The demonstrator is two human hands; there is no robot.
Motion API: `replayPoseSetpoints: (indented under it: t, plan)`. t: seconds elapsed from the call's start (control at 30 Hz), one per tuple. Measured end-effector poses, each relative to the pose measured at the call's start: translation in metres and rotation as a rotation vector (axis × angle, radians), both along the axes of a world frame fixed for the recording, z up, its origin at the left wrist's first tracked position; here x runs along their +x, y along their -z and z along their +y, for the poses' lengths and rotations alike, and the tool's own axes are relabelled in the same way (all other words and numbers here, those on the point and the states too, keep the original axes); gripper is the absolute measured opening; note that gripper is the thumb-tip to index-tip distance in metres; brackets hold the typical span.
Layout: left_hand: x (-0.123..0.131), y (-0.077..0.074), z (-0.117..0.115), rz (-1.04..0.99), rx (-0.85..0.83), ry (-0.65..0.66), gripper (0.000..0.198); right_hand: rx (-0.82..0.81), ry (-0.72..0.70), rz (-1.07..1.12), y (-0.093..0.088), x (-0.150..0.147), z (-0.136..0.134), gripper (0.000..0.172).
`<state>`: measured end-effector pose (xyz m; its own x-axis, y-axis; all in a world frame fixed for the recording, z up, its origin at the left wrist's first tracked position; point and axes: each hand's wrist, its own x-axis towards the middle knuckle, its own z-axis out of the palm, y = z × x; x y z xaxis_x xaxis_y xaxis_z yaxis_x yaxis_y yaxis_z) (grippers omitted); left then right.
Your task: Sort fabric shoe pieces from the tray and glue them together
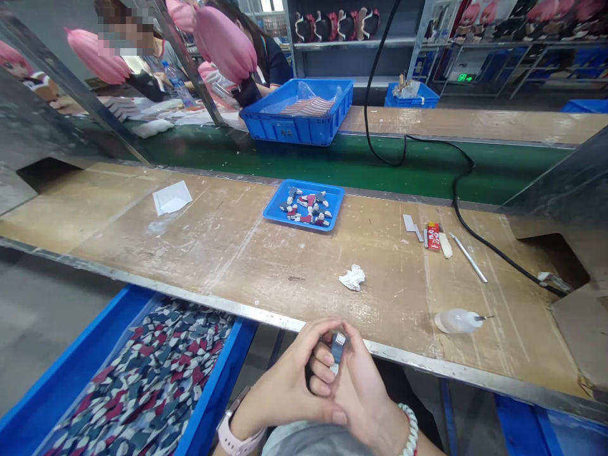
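Just over the table's front edge, my two hands come together around a small grey-and-white part point(337, 349). My left hand point(299, 373), with a pink watch at the wrist, has its fingers curled against the part. Cupped on the other side, my right hand point(363, 386) touches it with the fingers near its top; a beaded bracelet circles that wrist. The fingers partly cover the part. Similar grey, white and dark red pieces point(311, 201) lie in a small blue tray point(270, 212). Many more point(156, 373) fill a large blue bin point(216, 396) at the lower left.
Crumpled tissue point(352, 278) lies ahead of my hands. To the right are a dropper bottle point(458, 321), a craft knife point(469, 258), a red packet point(433, 237) and a black cable point(496, 247). Beyond the green strip point(304, 158) stands a blue crate point(287, 132); people work behind it.
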<state>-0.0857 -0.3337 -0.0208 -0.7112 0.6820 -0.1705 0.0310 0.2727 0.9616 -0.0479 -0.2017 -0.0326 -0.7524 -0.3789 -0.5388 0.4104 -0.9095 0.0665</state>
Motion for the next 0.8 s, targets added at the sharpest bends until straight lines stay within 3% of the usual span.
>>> replayPoseSetpoints:
  t: [0.1, 0.2, 0.27, 0.33, 0.43, 0.53, 0.67, 0.8]
  plan:
    - [-0.001, 0.002, -0.005, 0.028, -0.038, -0.013, 0.082, -0.016, -0.041, 0.022, 0.008, -0.001, -0.011, 0.051]
    - [0.003, 0.007, -0.02, 0.088, -0.06, -0.095, 0.072, 0.013, -0.174, 0.08, 0.014, -0.001, -0.028, 0.053]
    - [0.009, 0.012, -0.038, 0.159, -0.089, -0.21, 0.072, 0.069, -0.257, 0.112, 0.018, 0.0, -0.04, 0.059]
    - [0.017, 0.02, -0.062, 0.281, -0.169, -0.411, 0.068, 0.141, -0.337, 0.115, 0.027, 0.002, -0.05, 0.068]
    - [0.03, 0.035, -0.103, 0.486, -0.388, -0.784, 0.063, 0.193, -0.524, 0.09, 0.055, 0.006, -0.06, 0.058]
    - [0.041, 0.052, -0.142, 0.573, -0.568, -1.016, 0.062, 0.241, -0.633, 0.027, 0.096, 0.008, -0.064, 0.041]
    - [0.049, 0.075, -0.175, 0.608, -0.715, -1.116, 0.066, 0.318, -0.675, -0.091, 0.139, 0.009, -0.064, 0.031]
    - [0.047, 0.1, -0.195, 0.582, -0.792, -1.105, 0.066, 0.316, -0.678, -0.11, 0.16, 0.008, -0.065, 0.032]
